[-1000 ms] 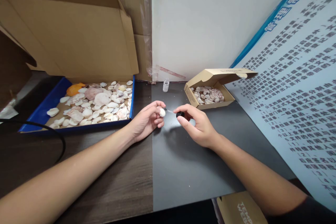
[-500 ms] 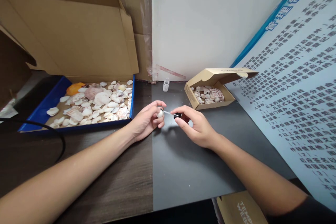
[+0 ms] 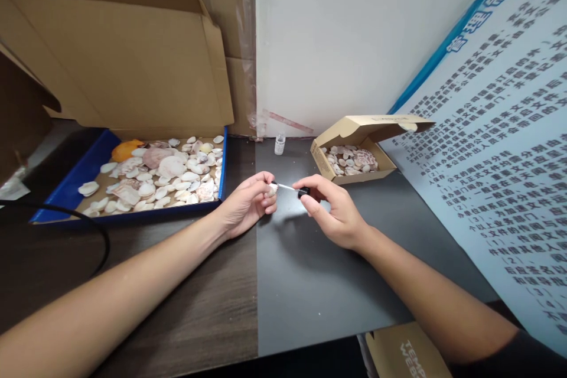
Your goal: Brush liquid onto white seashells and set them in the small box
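Observation:
Between the fingers of my left hand (image 3: pixel 248 204) is a small ribbed white seashell (image 3: pixel 273 189). My right hand (image 3: pixel 334 212) pinches the black cap of a small brush applicator (image 3: pixel 303 192). Its thin pale stem points left, and its dark tip is at the upper edge of the shell; whether they touch I cannot tell. A small clear bottle (image 3: pixel 279 144) with a printed label stands uncapped on the table beyond my hands.
At left, an open blue-sided cardboard box (image 3: pixel 224 159) holds many shells. A smaller open carton (image 3: pixel 385 174) with shells stands at back right. A black cable (image 3: pixel 100 230) curves over the left of the table. A printed poster (image 3: pixel 509 147) leans along the right side.
My right hand has shifted slightly right with the applicator, so more of its stem shows. The shell has turned in my left fingers. The boxes and bottle stay put.

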Demonstrator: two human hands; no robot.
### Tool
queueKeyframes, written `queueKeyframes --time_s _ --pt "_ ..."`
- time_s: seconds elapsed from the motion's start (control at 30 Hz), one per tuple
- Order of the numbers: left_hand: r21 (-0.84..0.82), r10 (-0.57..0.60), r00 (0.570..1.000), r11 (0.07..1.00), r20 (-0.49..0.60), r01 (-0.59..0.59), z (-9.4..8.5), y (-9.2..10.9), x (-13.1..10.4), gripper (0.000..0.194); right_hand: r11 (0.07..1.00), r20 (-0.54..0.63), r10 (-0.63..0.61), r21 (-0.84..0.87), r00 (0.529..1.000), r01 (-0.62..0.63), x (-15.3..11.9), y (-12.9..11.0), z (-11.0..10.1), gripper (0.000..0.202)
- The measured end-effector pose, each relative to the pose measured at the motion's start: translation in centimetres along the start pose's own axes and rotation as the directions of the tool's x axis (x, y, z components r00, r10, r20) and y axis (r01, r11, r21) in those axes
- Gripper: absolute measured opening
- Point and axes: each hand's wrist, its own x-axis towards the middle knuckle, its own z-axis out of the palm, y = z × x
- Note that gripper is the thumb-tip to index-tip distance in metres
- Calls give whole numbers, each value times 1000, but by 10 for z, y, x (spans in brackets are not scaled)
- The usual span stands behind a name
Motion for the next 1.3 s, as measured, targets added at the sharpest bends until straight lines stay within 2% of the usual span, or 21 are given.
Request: queueKeyframes --time_s 0.47,0.63,0.73,0.93,1.07,1.2,1.3 --pt "26 -3 999 1000 36 2 -5 -2 3 11 1000 -79 13 -14 997 -14 0 0 -1 14" --pt "5 5 999 1000 44 -5 -6 -2 4 9 1000 -32 5 -6 999 -5 -1 1 0 16" --pt "3 10 999 1000 41 -11 -7 -2 4 8 1000 -61 20 -1 998 -20 0 2 0 14" --pt "11 13 999 1000 36 -14 -8 -4 4 13 1000 -56 28 6 998 -27 0 2 0 16" --pt "16 15 999 1000 33 -15 -8 -5 6 15 999 -96 43 -3 994 -43 0 3 0 14" --pt "26 4 1000 1000 16 -4 -7 -5 5 16 999 -58 33 14 998 -33 1 5 0 16" --pt "30 4 1000 1000 7 -4 -7 -5 5 18 999 -93 47 4 995 -47 1 5 1 15"
